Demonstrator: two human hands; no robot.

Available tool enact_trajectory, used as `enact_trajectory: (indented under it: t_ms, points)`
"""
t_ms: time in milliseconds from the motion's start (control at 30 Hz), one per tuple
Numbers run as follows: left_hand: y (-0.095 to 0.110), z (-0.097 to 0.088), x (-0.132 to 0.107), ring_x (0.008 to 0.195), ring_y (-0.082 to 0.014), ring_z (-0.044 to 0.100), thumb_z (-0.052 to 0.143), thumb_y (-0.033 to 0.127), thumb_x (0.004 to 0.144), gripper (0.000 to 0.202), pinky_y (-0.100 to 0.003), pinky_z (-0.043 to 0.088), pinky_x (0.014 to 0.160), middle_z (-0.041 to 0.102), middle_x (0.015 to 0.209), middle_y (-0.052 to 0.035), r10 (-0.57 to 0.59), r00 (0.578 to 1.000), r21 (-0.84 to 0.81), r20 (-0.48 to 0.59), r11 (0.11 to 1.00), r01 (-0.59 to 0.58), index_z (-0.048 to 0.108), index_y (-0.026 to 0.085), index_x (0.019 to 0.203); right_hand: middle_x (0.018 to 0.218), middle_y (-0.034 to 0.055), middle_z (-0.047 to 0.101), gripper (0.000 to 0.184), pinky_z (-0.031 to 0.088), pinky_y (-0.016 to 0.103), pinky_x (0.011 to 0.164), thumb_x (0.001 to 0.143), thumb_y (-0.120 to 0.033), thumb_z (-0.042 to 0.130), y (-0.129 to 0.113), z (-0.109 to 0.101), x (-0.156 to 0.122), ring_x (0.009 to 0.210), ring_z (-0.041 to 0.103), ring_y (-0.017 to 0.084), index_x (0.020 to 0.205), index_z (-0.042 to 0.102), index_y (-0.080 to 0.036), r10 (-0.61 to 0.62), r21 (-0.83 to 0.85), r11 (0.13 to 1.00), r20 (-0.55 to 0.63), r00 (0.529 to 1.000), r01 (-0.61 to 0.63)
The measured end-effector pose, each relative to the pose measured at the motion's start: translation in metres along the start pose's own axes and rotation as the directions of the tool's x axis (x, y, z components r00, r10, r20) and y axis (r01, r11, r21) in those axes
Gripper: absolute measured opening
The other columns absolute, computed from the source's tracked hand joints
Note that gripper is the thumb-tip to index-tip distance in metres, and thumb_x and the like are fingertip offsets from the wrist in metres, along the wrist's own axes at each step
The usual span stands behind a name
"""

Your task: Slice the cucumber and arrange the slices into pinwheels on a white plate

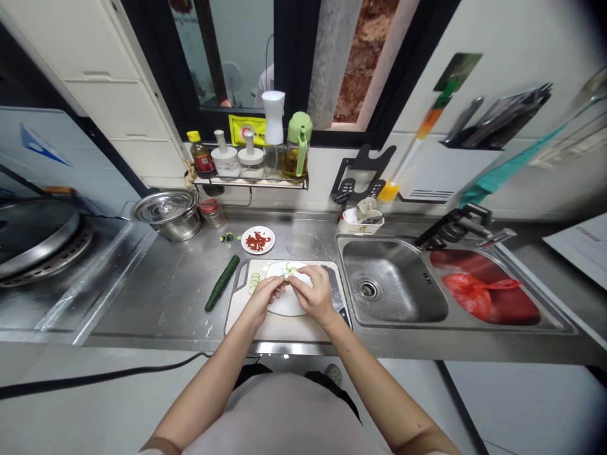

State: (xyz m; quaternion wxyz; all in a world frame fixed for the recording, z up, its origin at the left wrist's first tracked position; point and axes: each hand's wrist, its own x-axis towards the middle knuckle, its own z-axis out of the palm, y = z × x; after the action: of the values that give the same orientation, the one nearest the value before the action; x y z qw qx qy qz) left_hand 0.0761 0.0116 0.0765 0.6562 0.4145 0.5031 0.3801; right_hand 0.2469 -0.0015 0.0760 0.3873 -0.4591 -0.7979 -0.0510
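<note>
My left hand (266, 295) and my right hand (315, 292) meet over a white plate (284, 307), fingertips pinched together on a small pale-green cucumber slice (286, 277). Just beyond the fingers, several thin cucumber slices (291, 268) lie on the plate's far side. Under the plate is a light cutting board (291, 330). A short row of cucumber slices (255, 283) rests on the board left of the plate. To the board's left lies a dark green cucumber (222, 283). My fingers partly hide the held slice.
A small dish (257, 239) of chopped red pieces stands behind the board, near cucumber scraps (228, 237). A lidded steel pot (171, 215) is at back left. The sink (393, 281) lies right, with a red plastic bag (474, 296) in its second basin. Seasonings fill a shelf (251, 183).
</note>
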Motion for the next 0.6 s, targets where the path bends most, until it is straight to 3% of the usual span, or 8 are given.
enact_trajectory:
  t_ms: [200, 600]
  points:
    - [0.005, -0.004, -0.001, 0.057, -0.0079, 0.042, 0.066, 0.043, 0.066, 0.028, -0.022, 0.023, 0.052, 0.056, 0.068, 0.0009, -0.018, 1.000, -0.030, 0.019, 0.999, 0.018, 0.060, 0.016, 0.071, 0.109, 0.0065, 0.061, 0.028, 0.046, 0.039, 0.093, 0.086, -0.018, 0.060, 0.007, -0.004, -0.005, 0.110, 0.049, 0.023, 0.109, 0.070, -0.032, -0.130, -0.097, 0.987, -0.028, 0.991, 0.127]
    - [0.015, -0.002, -0.005, 0.058, -0.0099, 0.044, 0.069, 0.035, 0.060, 0.020, -0.024, 0.032, 0.059, 0.057, 0.061, 0.0016, 0.051, 0.998, 0.002, -0.048, 0.999, -0.051, 0.066, 0.017, 0.065, 0.103, 0.0075, 0.063, 0.019, 0.046, 0.035, 0.088, 0.088, -0.023, 0.060, 0.004, -0.007, 0.001, 0.107, 0.050, 0.022, 0.103, 0.071, -0.028, -0.163, -0.103, 0.982, -0.015, 0.987, 0.160]
